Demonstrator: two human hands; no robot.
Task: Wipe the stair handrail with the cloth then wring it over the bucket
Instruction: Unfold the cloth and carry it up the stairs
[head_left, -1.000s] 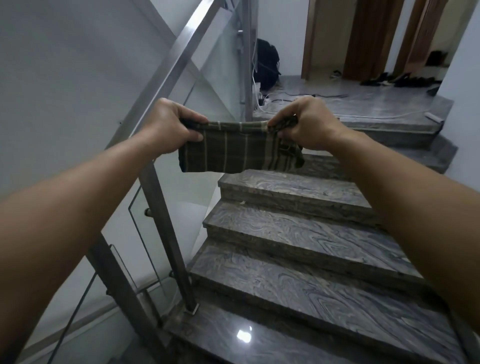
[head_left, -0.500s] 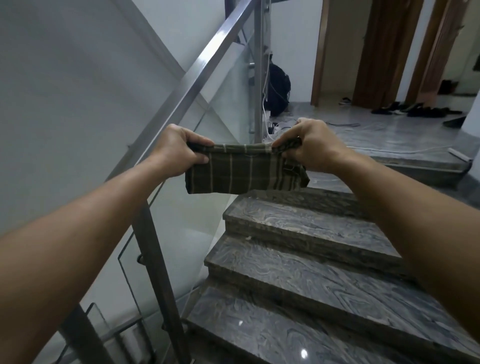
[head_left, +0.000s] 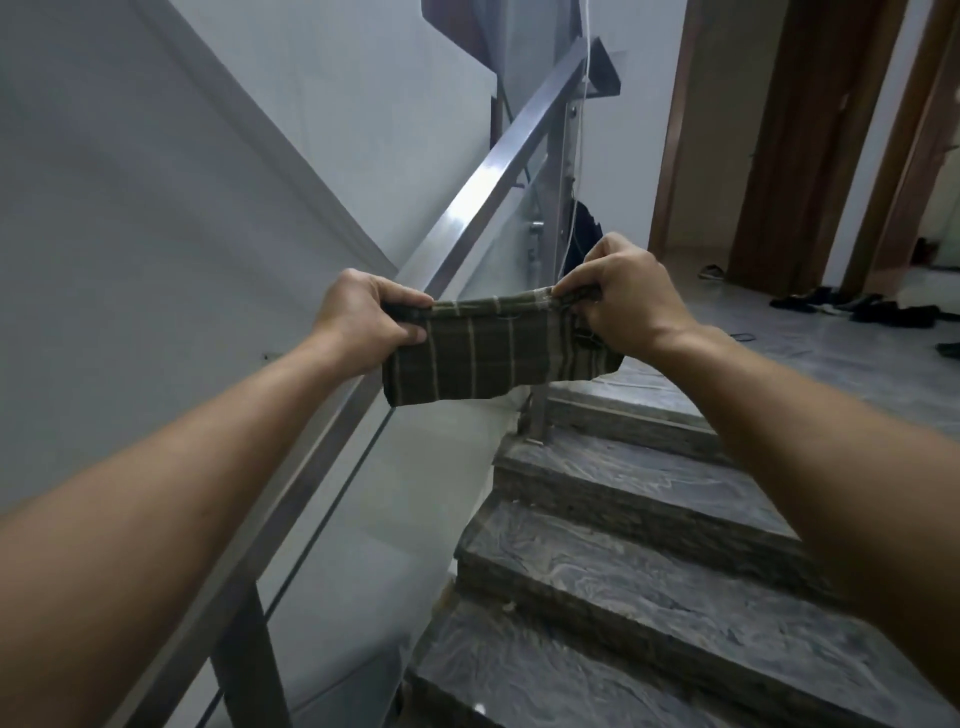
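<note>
A dark green cloth (head_left: 483, 353) with pale stripes hangs stretched between both hands, held by its top edge. My left hand (head_left: 363, 317) grips the left corner, just over the steel handrail (head_left: 498, 171). My right hand (head_left: 623, 296) grips the right corner, out over the stairs. The square handrail slopes from lower left up to a post near the landing. The cloth hangs beside the rail; I cannot tell whether it touches it. No bucket is in view.
Grey marble steps (head_left: 623, 571) rise ahead to a landing (head_left: 831, 353). Glass panels (head_left: 395, 493) fill the space under the rail. A metal post (head_left: 556, 260) stands at the top step. Several shoes (head_left: 857, 309) lie by wooden door frames (head_left: 769, 135). A white wall is at left.
The view has tilted up and moved closer to the landing. Both hands keep the same grip on the stretched cloth, which now sits higher along the rail.
</note>
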